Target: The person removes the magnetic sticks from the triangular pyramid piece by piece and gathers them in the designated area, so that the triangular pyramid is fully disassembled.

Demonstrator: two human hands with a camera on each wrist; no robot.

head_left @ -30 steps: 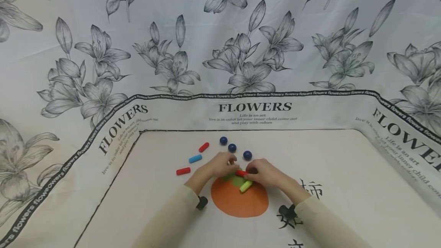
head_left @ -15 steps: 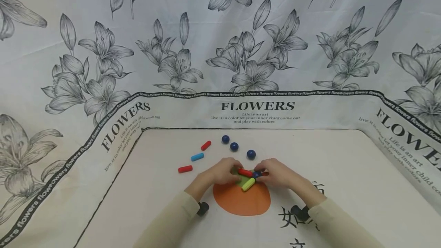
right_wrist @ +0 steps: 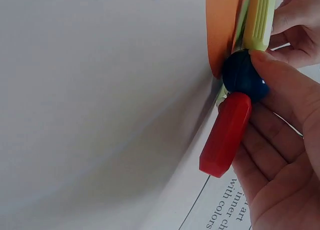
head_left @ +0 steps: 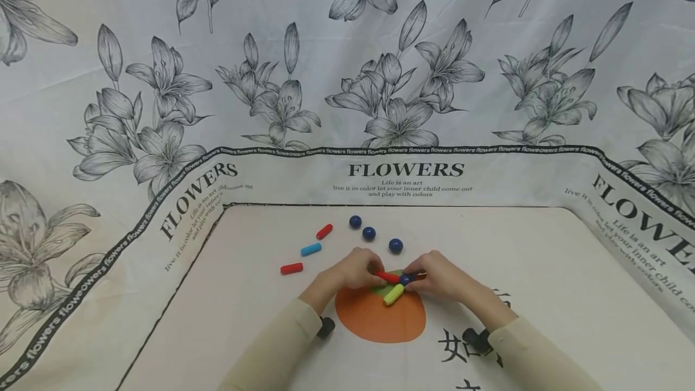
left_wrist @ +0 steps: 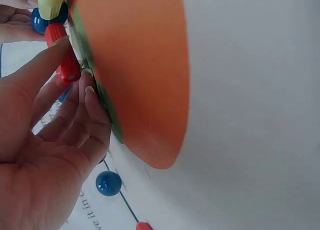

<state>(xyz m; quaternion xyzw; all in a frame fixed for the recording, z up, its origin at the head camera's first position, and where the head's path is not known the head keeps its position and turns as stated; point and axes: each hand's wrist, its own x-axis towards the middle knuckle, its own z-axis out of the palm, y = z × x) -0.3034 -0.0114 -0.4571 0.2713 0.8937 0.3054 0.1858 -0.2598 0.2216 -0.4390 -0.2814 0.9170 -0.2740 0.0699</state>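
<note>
Over the printed orange fruit [head_left: 374,318], both hands hold one joined toy piece. A dark blue ball [right_wrist: 243,74] is at its middle, with a yellow-green stick [head_left: 393,294] and two red sticks meeting it. My left hand [head_left: 356,269] pinches one red stick [left_wrist: 62,54] between thumb and fingers. My right hand [head_left: 438,274] grips the ball, its thumb on the ball's side and its fingers behind the other red stick [right_wrist: 226,135]. The yellow-green stick points toward me, held by neither hand.
Several loose pieces lie beyond and left of my hands: a blue ball [head_left: 396,246] and two more farther back, a light blue stick [head_left: 311,250], and two red sticks, one nearer [head_left: 291,268]. A flower-printed cloth [head_left: 402,107] rises behind the table.
My left hand, earlier apart from the piece, has come down and now pinches a red stick. My right hand has shifted right, and the ball in its fingers has come into view.
</note>
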